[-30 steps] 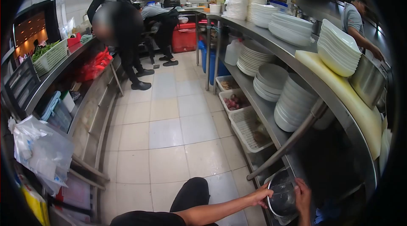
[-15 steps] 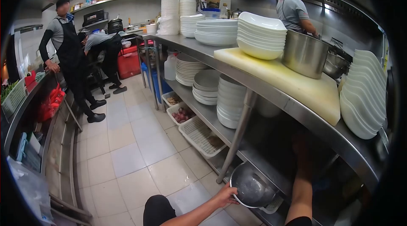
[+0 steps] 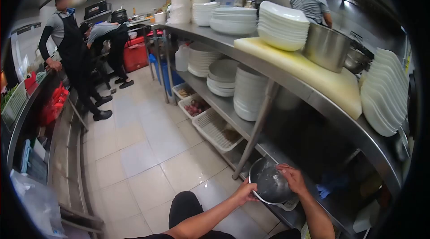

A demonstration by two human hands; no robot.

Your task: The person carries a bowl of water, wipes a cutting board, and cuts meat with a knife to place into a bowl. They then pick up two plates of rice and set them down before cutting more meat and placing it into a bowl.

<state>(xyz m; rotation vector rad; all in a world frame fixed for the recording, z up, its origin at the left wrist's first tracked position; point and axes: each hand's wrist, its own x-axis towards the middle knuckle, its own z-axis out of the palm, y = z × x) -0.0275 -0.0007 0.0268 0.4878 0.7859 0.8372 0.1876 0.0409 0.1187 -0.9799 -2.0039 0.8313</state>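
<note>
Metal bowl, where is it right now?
Head view, bottom right: the metal bowl is low under the steel table, held between the left hand and right hand.

Silver bowl (image 3: pixel 270 184) — white plates (image 3: pixel 247 95)

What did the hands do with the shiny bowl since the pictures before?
The right hand came back out from deep under the steel table and took hold of the far rim of the metal bowl again. The left hand kept its grip on the near rim throughout. The bowl stayed down low over the white basket; the plate stacks did not move.
</note>
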